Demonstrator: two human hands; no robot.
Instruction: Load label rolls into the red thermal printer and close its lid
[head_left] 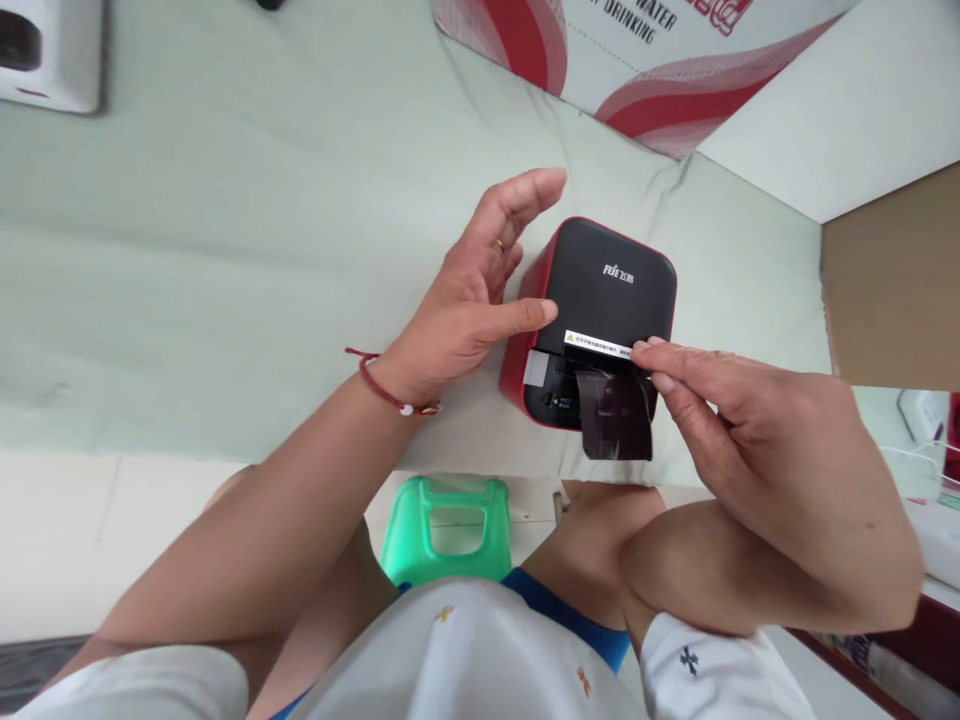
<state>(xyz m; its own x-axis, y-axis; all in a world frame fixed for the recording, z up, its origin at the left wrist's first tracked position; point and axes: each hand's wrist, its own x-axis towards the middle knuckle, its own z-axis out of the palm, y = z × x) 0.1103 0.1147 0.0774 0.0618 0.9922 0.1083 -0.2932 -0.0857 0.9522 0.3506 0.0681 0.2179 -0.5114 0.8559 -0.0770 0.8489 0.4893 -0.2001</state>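
Observation:
A small boxy device (607,260) with a black top and red sides lies on the cloth-covered table. It looks like a label printer. From a slot at its near side hangs a strip of dark, shiny film (616,418). A narrow white warning label (596,344) runs along the edge above the slot. My left hand (480,290) is open at the device's left side, its thumb at the black top and its fingers stretched away. At the right end of the label and slot, my right hand (750,420) has thumb and forefinger pinched together; what lies between them is hidden.
A pale green cloth (225,250) covers the table. A red and white printed carton (622,60) stands at the back right, beside a white panel (840,110). A white device (49,55) sits at the far left. Below the table edge is a green plastic stool (405,535).

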